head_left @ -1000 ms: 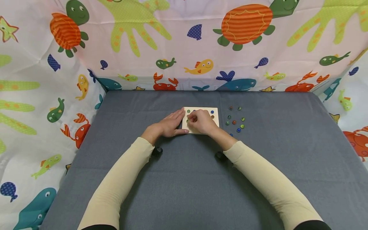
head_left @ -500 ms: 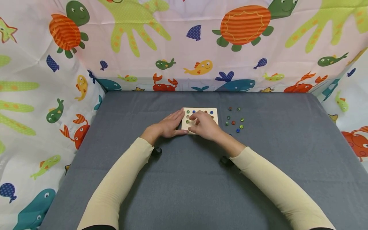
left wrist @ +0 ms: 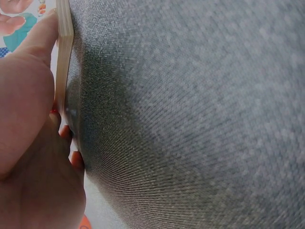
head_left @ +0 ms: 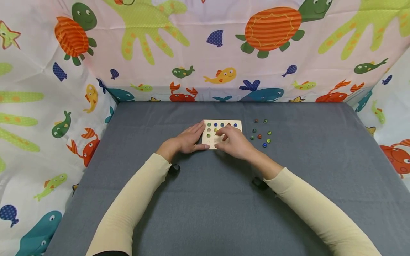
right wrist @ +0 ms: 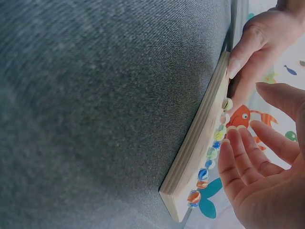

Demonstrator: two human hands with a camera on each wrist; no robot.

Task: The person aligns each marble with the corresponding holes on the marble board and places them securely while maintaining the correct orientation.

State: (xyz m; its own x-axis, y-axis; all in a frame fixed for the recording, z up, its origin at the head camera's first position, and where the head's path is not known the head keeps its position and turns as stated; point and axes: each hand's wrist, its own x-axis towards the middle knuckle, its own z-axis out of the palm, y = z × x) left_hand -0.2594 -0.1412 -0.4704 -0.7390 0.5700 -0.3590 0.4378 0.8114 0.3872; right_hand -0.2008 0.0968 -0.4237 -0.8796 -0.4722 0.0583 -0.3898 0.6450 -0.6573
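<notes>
Left hand point(head_left: 189, 138) lies against the left edge of a pale wooden board point(head_left: 212, 138), its fingers straight and close together and its thumb spread out to the near-left corner. Right hand point(head_left: 236, 143) is poised over the board, fingers gently bent, thumb parted from them across an open gap. The board rests flat on a grey-clothed bench point(head_left: 205, 213), in front of the person. Glass marbles sit in its hollows: a blue marble point(head_left: 235, 124) at the far-right corner, a yellow marble point(head_left: 215, 130) in the second row, and a green marble point(head_left: 208, 135) in the left column; the right hand hides part of the rows. Just to the right of the board, loose marbles point(head_left: 259, 136) are scattered on the cloth, among them orange-red, blue and green ones. Cream sleeves point(head_left: 128, 209) cover both arms. Behind the bench hangs a white curtain point(head_left: 195, 53) printed with turtles, crabs and fish.
</notes>
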